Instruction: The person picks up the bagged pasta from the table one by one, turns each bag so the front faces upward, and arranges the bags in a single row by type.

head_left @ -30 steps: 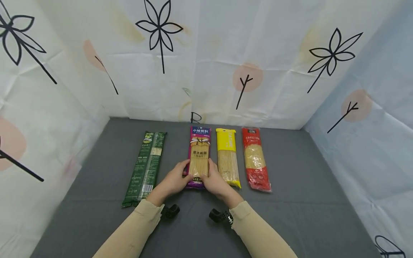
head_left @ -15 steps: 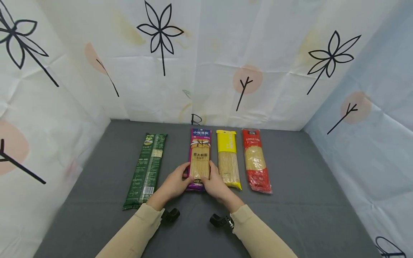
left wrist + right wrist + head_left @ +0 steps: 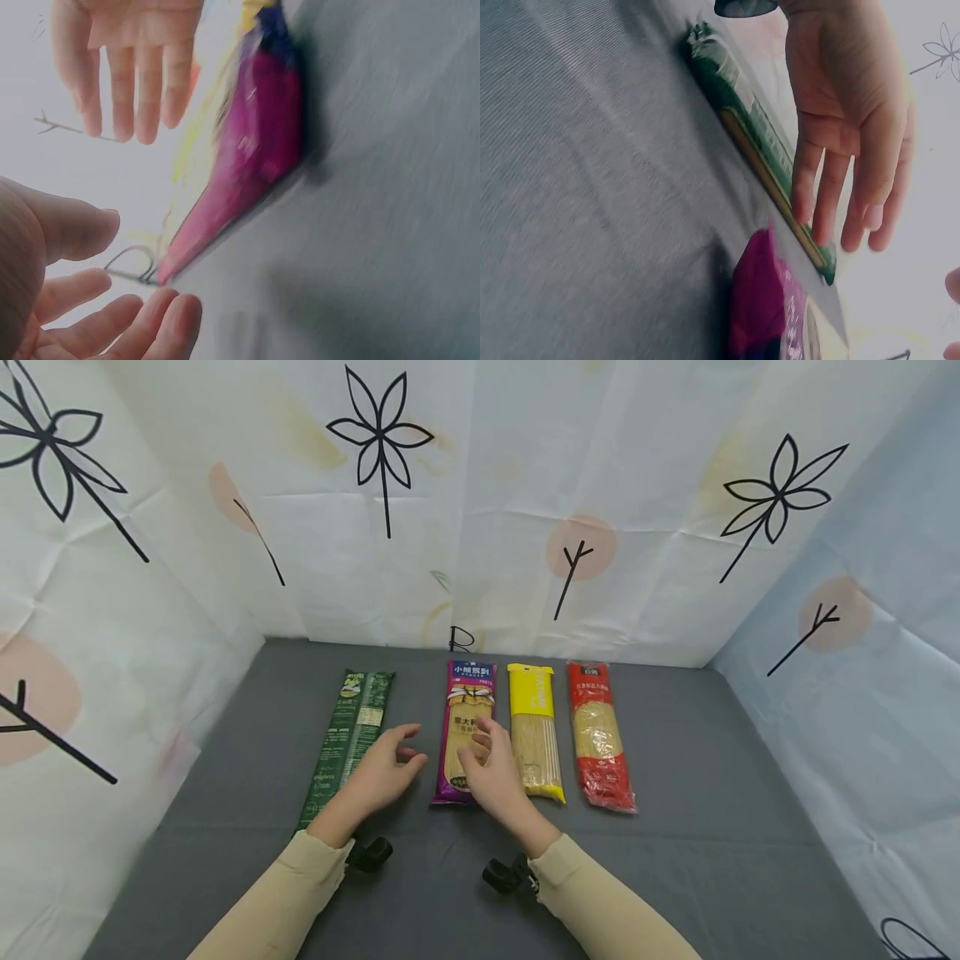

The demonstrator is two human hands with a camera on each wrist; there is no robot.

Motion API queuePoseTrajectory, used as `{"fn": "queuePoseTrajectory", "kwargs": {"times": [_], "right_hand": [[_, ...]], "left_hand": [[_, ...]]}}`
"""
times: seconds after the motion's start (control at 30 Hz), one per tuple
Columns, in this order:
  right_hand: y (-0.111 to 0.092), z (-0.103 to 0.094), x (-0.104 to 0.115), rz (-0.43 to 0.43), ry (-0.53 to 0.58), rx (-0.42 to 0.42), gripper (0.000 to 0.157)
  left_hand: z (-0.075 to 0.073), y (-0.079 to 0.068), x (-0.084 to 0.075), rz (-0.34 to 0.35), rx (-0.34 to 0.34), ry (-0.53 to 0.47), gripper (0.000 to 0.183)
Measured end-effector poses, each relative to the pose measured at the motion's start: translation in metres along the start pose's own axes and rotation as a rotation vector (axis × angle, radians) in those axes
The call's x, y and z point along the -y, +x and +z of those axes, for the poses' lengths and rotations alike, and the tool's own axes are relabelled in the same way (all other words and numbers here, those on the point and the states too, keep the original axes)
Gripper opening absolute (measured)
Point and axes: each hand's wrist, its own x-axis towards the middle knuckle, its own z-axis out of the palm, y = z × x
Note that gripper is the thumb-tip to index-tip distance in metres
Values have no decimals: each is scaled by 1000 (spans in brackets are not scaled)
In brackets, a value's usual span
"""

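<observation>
A purple packet of spaghetti (image 3: 459, 752) lies on the grey cloth, its clear window showing pale strands. My right hand (image 3: 495, 777) is raised over the packet's right side, fingers loosely bent and holding nothing. To its left, my left hand (image 3: 382, 777) hovers between this packet and a green spaghetti packet (image 3: 333, 752), partly covering the green one in the head view. The left wrist view shows the purple packet (image 3: 255, 127) beyond relaxed left fingertips (image 3: 184, 319). In the right wrist view the left hand (image 3: 847, 127) hangs in front of the green packet (image 3: 742, 127).
Right of the purple packet lie a yellow spaghetti packet (image 3: 536, 735) and a red one (image 3: 600, 735), side by side. A white patterned curtain (image 3: 510, 468) encloses the grey table (image 3: 697, 802) at the back and both sides.
Both hands have let go of the purple packet, which stays on the cloth. The left hand has moved left toward the green packet; the right hand has lifted slightly.
</observation>
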Motion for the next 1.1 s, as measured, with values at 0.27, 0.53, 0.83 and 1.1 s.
{"fn": "queuePoseTrajectory", "kwargs": {"times": [0.27, 0.53, 0.83, 1.1], "right_hand": [[7, 17, 9, 38, 121, 106, 61], [9, 41, 17, 114, 184, 216, 66], [8, 67, 18, 243, 300, 313, 74], [4, 80, 12, 353, 414, 384, 74]], "left_hand": [[-35, -2, 12, -13, -54, -4, 58], [-63, -1, 31, -41, -125, 147, 63], [-79, 2, 55, -167, -83, 181, 73], [-84, 7, 65, -222, 42, 187, 82]]}}
